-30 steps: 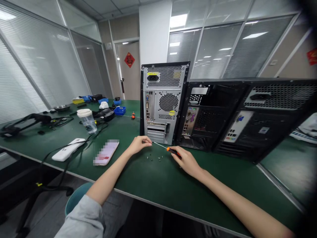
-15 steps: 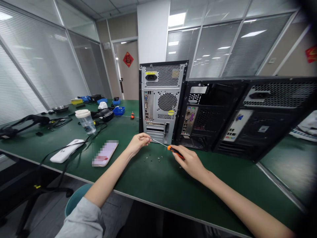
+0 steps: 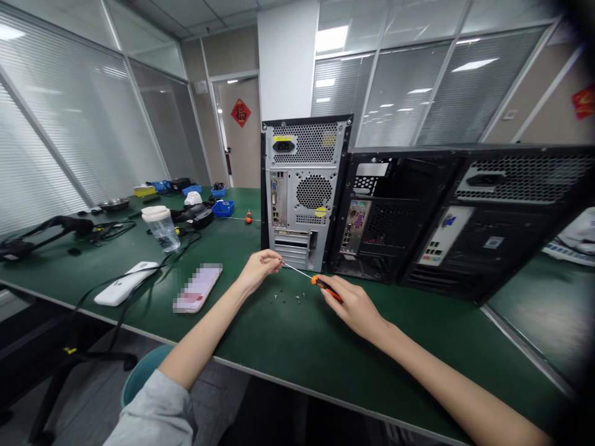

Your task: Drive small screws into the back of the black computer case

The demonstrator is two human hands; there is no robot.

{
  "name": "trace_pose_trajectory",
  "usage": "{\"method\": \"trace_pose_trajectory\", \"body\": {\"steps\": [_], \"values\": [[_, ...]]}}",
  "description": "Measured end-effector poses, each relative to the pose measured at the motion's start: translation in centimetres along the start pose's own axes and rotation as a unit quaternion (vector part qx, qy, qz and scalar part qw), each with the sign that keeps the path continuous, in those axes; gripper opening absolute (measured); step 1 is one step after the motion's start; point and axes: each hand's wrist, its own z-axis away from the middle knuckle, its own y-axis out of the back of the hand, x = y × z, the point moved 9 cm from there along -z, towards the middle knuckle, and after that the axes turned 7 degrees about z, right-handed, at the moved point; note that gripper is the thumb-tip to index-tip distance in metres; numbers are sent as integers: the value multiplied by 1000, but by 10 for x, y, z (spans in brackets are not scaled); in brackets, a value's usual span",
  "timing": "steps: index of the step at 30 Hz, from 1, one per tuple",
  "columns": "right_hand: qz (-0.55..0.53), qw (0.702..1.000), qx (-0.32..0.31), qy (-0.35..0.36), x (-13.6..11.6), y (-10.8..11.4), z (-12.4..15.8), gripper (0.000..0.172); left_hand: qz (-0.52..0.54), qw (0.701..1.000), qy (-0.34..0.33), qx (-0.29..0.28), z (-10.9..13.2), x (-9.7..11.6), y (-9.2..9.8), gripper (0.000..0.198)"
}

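Note:
My right hand is closed around the orange and black handle of a screwdriver. The shaft points left and its tip meets the pinched fingertips of my left hand. Whatever sits between those fingertips is too small to make out. Both hands are just in front of the lower back panel of a silver computer case, which stands upright with its rear facing me. Several small loose screws lie on the green table below the screwdriver.
Two black computer cases stand to the right of the silver one. On the left are a phone, a white power bank with a cable, and a water bottle. Blue trays stand farther back near a small orange tool.
My right hand and the screwdriver handle have shifted slightly left, towards my left hand. My left hand stays nearly in place, its fingertips still pinched at the screwdriver tip.

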Motion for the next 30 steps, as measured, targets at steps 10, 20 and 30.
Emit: {"method": "trace_pose_trajectory", "body": {"steps": [10,20,30], "values": [[12,1000,-9,-3,-1,2,-4,32,-64,997,-43,19,0,7,3,29],[30,1000,-2,9,0,4,-5,30,-90,994,-57,24,4,14,-3,30],[-64,997,-1,-34,7,1,-10,23,-64,995,-65,28,2,12,-3,30]]}}
